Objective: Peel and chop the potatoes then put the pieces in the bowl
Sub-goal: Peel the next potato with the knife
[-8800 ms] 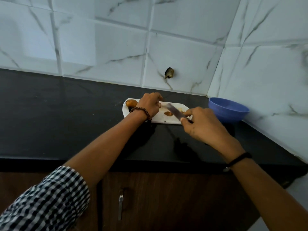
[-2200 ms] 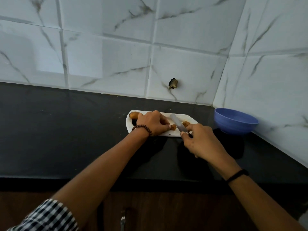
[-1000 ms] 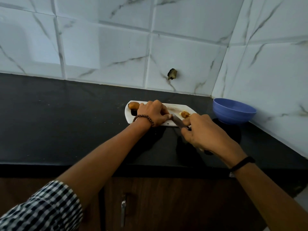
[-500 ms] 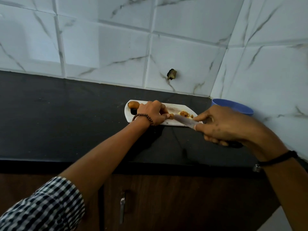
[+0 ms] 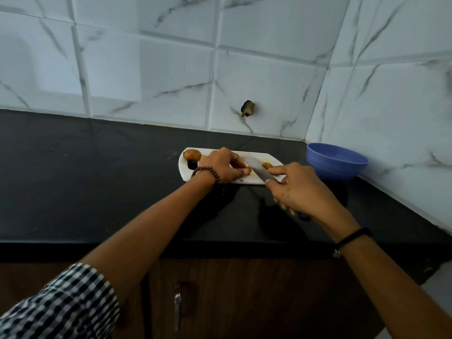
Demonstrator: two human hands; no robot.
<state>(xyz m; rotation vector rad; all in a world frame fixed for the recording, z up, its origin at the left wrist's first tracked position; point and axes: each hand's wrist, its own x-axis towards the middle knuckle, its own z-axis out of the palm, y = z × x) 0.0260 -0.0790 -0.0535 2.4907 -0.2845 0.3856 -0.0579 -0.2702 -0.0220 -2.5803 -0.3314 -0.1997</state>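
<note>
left hand [image 5: 221, 166] curls over a potato piece [image 5: 247, 170] on the cutting board [image 5: 249, 180], pinning it; right hand [image 5: 297, 189] grips the knife [image 5: 259, 170], forefinger stretched along the blade.

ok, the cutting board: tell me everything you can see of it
The cutting board is white, thin, plastic-looking, oblong with clipped corners and a dark handle slot at its left end. It lies flat on the black countertop near the tiled wall. A brownish potato sits at its far left corner. The left hand rests on its middle, holding a potato piece; the knife, gripped by the right hand, slants over its right half, with small cut pieces beyond the blade.
</note>
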